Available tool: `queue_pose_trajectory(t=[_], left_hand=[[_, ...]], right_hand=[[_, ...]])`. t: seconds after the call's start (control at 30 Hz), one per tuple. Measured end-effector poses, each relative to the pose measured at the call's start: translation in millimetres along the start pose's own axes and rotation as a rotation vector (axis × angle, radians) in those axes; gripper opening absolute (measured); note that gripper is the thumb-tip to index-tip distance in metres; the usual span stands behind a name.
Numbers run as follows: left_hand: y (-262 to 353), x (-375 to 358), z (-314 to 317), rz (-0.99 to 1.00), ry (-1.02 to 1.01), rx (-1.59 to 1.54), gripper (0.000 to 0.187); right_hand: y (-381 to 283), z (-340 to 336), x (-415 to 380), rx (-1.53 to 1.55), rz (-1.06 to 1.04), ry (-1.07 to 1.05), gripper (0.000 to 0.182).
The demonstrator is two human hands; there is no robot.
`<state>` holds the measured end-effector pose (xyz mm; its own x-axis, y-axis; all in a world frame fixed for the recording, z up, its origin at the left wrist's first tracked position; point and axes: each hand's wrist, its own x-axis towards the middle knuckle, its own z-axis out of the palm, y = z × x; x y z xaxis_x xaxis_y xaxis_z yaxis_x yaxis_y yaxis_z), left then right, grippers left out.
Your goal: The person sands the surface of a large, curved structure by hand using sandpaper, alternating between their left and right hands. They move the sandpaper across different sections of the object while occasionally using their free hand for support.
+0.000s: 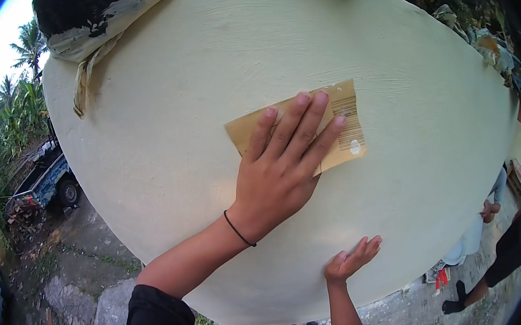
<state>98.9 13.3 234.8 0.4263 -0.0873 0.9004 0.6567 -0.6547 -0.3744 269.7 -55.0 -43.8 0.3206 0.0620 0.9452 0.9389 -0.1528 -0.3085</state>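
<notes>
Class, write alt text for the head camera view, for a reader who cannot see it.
A left hand presses a tan sheet of sandpaper flat against a large, pale cream curved surface, while the right hand rests open on its lower edge. A parked truck and palm trees stand at left.

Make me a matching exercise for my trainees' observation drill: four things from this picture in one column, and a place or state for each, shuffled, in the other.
Things:
1. left hand
2. right hand
3. sandpaper sheet
4. pickup truck

Places or states:
A. parked on the ground at far left, by the trees
B. pressed flat on the pale surface, partly covered by fingers
C. spread flat on the brown sheet, black band at the wrist
D. resting at the pale surface's lower edge, holding nothing

Pairs: 1-C, 2-D, 3-B, 4-A
</notes>
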Motion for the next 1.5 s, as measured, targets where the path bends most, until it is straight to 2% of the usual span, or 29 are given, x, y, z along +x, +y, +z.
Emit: queue_pose_trajectory(t=[0.03,0.13,0.23,0.33,0.4,0.47,0.53,0.6,0.67,0.73,0.77,0.9,1.03,1.13,1.27,1.33,1.4,1.5], left_hand=[[-8,9,-5,0.020,-0.007,-0.008,0.064],[-33,54,-12,-0.151,0.247,0.049,0.064],[-11,44,-4,-0.181,0.232,0.006,0.064],[34,-29,14,0.135,-0.093,-0.100,0.059],[29,-43,11,0.182,-0.106,-0.095,0.052],[0,-20,-7,0.100,-0.087,-0.125,0.046],[-40,26,-26,-0.125,0.147,0.072,0.045],[-77,55,-27,-0.202,0.383,0.200,0.046],[-57,51,-29,-0.228,0.365,0.186,0.045],[-27,29,-21,-0.140,0.119,0.062,0.043],[-26,23,-17,-0.108,0.079,0.111,0.044],[-61,60,-32,-0.274,0.280,0.196,0.049],[-36,51,-20,-0.228,0.263,0.091,0.044],[-49,49,-27,-0.197,0.247,0.159,0.047],[-58,68,-24,-0.287,0.347,0.148,0.049],[-50,48,-23,-0.301,0.353,0.096,0.054],[-35,12,-28,-0.337,0.163,0.001,0.058],[-18,-81,-29,-0.540,0.018,-0.002,0.059]], right_hand=[[-1,1,1,0.006,-0.005,0.013,0.059],[1,0,0,0.009,-0.015,0.010,0.059],[-1,2,2,0.009,-0.008,0.019,0.059],[-3,-1,0,-0.002,-0.011,0.016,0.059],[-3,-2,2,-0.007,-0.020,0.017,0.058],[-4,2,2,-0.006,-0.024,0.030,0.058],[-1,-1,2,-0.008,-0.040,0.030,0.058],[-3,-1,2,-0.011,-0.027,0.019,0.058],[-2,0,0,0.000,-0.022,0.024,0.058],[-2,1,-1,0.013,-0.015,0.035,0.058],[-3,1,-1,0.002,-0.014,0.028,0.058],[-2,-1,-1,-0.008,-0.017,0.007,0.059],[-1,-2,-2,0.000,-0.019,0.010,0.059],[-2,-2,0,-0.007,-0.017,0.010,0.059],[-3,-2,0,-0.003,-0.032,0.002,0.058],[-3,-3,-1,-0.017,-0.024,-0.002,0.058],[-2,-2,-1,-0.020,-0.031,-0.004,0.058],[-2,-2,1,-0.028,-0.045,0.007,0.057]])
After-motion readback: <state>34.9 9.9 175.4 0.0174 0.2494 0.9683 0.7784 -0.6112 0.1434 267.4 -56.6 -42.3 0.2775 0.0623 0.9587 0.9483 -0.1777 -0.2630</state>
